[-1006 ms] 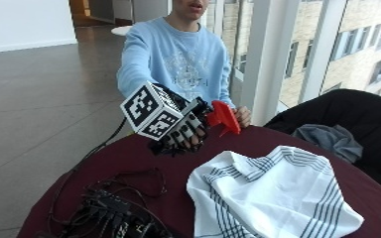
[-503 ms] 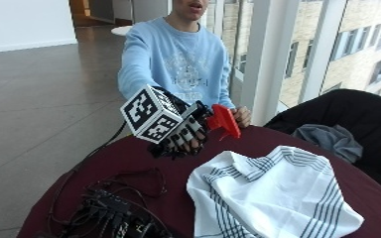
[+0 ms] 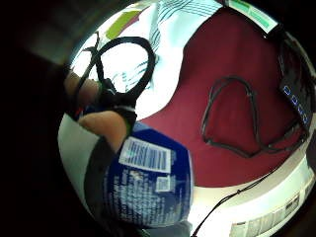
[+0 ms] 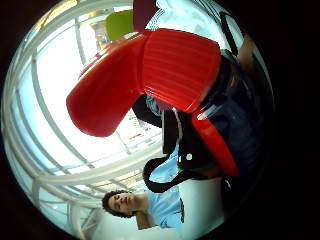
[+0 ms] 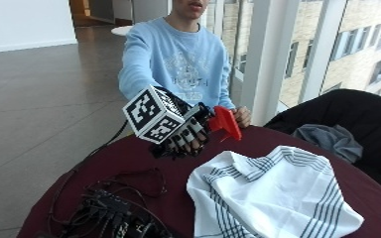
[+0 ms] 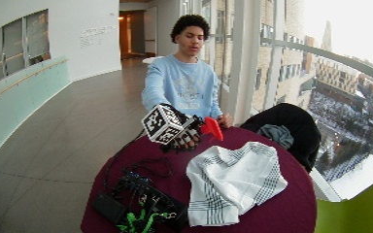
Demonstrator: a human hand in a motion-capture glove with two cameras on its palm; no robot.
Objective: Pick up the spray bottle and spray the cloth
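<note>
Since a second ago little has shifted: the gloved right hand (image 5: 185, 133) holds the spray bottle (image 5: 224, 122) at much the same height above the bench (image 5: 131, 153), the red head perhaps tipped a shade further toward the cloth (image 5: 270, 196). The fingers are curled round the bottle's blue body, as the little-finger palm view shows with the labelled body (image 3: 148, 180) close against the palm and a bare fingertip over it. In the thumb-side palm view the red trigger and nozzle (image 4: 150, 75) fill the picture.

The bottle is clear of the bench, held in the air near the far edge, just beside the person's bare hand (image 5: 242, 116), which rests at the rim. The white striped cloth lies spread and rumpled on the dark red bench, near the bottle but apart from it, on the nozzle's side. A tangle of black cables (image 5: 111, 208) sits at the near edge.

As a judgement, the picking up is done and the spraying is left: no mist or wet patch can be seen on the cloth. What remains is to aim the nozzle over the cloth and squeeze the trigger
</note>
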